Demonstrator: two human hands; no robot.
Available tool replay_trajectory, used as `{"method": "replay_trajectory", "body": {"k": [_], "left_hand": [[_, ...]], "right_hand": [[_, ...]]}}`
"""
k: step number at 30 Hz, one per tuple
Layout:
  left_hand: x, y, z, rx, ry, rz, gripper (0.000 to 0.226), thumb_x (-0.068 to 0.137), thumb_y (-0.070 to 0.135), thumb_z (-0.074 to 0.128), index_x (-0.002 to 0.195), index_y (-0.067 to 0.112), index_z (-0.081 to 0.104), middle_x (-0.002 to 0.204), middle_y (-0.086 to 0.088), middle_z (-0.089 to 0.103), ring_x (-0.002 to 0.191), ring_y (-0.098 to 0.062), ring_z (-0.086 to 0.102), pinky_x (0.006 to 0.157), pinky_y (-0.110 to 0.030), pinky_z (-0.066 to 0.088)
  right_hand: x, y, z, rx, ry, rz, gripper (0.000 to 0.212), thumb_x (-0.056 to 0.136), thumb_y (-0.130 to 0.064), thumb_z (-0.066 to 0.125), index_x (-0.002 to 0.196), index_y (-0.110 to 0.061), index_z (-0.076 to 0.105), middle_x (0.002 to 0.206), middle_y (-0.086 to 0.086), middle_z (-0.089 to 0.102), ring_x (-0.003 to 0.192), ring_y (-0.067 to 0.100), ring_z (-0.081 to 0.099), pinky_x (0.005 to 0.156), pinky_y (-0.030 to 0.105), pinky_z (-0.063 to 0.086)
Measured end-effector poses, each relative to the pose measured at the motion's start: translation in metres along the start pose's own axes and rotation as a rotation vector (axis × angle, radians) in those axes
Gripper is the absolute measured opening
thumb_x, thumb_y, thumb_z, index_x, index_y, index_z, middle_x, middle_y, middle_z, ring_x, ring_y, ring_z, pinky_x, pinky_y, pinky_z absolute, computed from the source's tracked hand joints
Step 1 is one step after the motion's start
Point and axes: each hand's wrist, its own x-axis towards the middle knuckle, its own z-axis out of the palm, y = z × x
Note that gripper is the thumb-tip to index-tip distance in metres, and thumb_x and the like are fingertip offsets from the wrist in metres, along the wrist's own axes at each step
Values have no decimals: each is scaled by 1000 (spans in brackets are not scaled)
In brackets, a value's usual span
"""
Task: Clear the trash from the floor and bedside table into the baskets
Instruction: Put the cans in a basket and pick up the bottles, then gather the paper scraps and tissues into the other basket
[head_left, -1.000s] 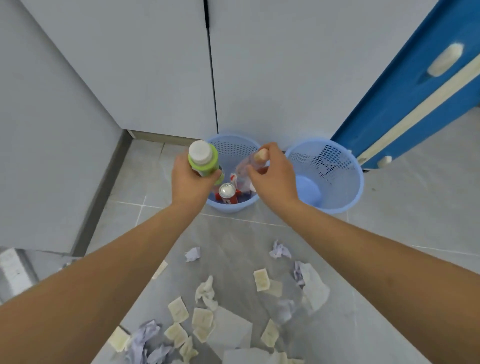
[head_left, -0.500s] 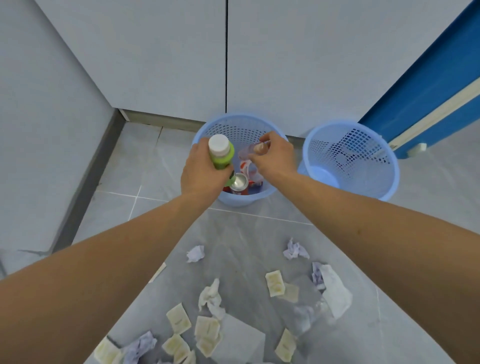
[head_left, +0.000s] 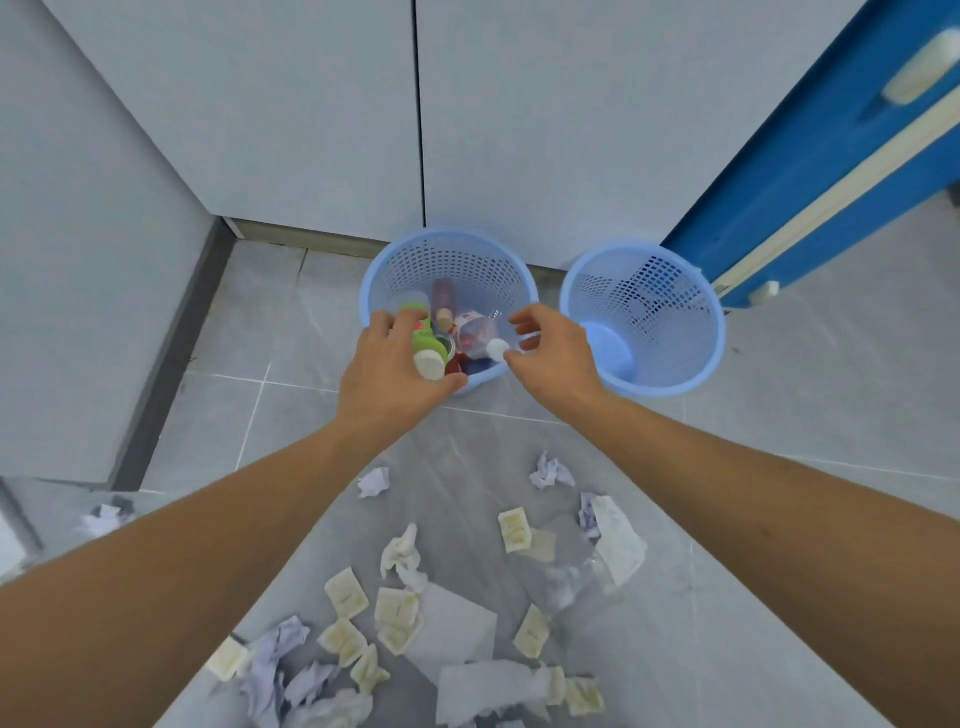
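Dropped since half a second ago: both bottles, out of the hands and into the left basket (head_left: 451, 249). Now lying among the cans and other bottles there, the green bottle (head_left: 427, 347) with its white cap toward the camera, the clear bottle (head_left: 477, 332) tilted beside it. Right basket (head_left: 644, 317) holding nothing visible. Left hand (head_left: 387, 371) over the near rim, grip loosened, fingers curved close around the green bottle but apparently no longer clamping it. Right hand (head_left: 553, 348) just beside the clear bottle's cap, grip spread and holding nothing. Meaning for the task: 2 more pieces binned, hands free. Left on the floor (head_left: 291, 332): many crumpled tissues (head_left: 550, 470) and small cream packets (head_left: 514, 530), so much clearing remaining, likely paper next.
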Motion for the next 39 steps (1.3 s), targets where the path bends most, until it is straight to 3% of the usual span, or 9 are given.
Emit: {"method": "replay_trajectory", "body": {"k": [4,10,16,22,27,33,39], "left_hand": [[-50,28,-34,-52,-5,3,60,81,52,76,129,27,49,123,0,51,113,-22,56,84,-44,55],[-155,58,-90,-106,9,-171,41,88,48,68,121,31,52,112,5,57,102,-18,59,86,-45,55],[-237,66,-121,-145,57,-328,38,87,48,70,117,31,54,110,5,60,101,-18,60,85,-45,55],[-273,28,-127,-168,105,-442,45,86,48,70,122,26,56,112,4,60,104,-18,59,81,-37,51],[-310,-1,-113,-188,107,-527,42,85,51,69,120,32,52,110,8,57,105,-16,58,81,-40,54],[-350,-20,-92,-215,165,-675,42,86,55,67,120,35,53,109,11,58,101,-14,58,79,-39,54],[-352,-24,-93,-124,252,-879,40,87,50,69,119,30,55,107,9,57,101,-17,59,77,-37,53]], "right_hand": [[-48,-7,-46,13,-55,36,31,79,-6,70,108,-17,67,100,0,67,89,16,65,85,37,58],[-146,-21,-95,9,-197,68,27,80,-5,69,104,-18,69,94,1,70,88,19,68,86,42,57],[-206,-34,-125,-73,-303,17,27,82,-6,69,104,-20,69,97,-1,70,90,16,67,87,38,56],[-215,-43,-95,-228,-419,-127,31,83,-9,72,109,-25,65,103,-4,66,91,14,62,85,32,54],[-237,-50,-53,-305,-506,-216,29,84,-13,71,111,-22,65,101,-4,64,92,14,61,85,36,53],[-257,-39,-5,-334,-677,-290,35,85,-16,69,119,-20,61,115,-2,61,104,18,61,90,38,52],[-227,-34,2,-364,-788,-352,39,91,-25,68,128,-24,57,127,-6,57,116,15,57,95,30,50]]}}
